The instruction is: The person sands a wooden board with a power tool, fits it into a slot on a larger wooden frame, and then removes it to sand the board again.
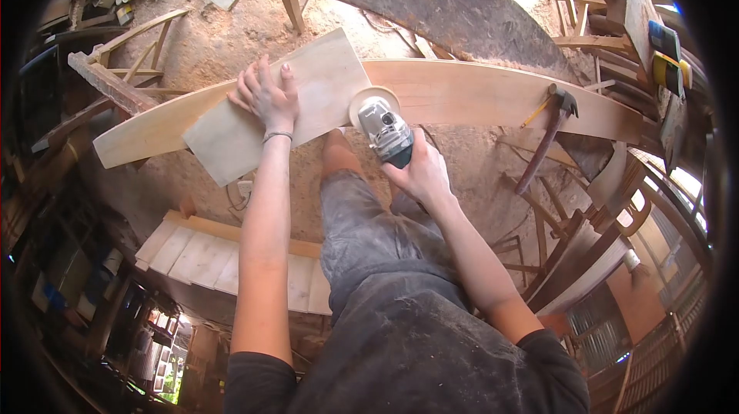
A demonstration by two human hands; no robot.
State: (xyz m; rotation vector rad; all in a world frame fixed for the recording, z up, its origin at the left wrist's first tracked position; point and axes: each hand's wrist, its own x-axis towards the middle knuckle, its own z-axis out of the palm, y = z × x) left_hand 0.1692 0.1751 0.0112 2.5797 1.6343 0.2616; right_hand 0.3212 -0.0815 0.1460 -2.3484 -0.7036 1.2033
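Observation:
My left hand (269, 98) lies flat with its fingers spread on a pale rectangular wooden board (329, 75), pressing on its upper face. That board rests at a slant across a long, light plank (477, 95). In my right hand (426, 173) is an angle grinder (382, 123), gripped round its dark body. Its round, pale disc (360, 98) sits right at the board's right edge, over the long plank. A hammer (539, 151) with a dark handle lies across the plank to the right, beside a yellow pencil (536, 112).
A dark, dusty tabletop (431, 2) stands beyond the plank. A wooden trestle (115, 83) is at the left. Several pale boards (200, 256) lie in a row behind my left arm. Sawdust covers the floor (208, 48). Yellow containers (668, 73) are at the right.

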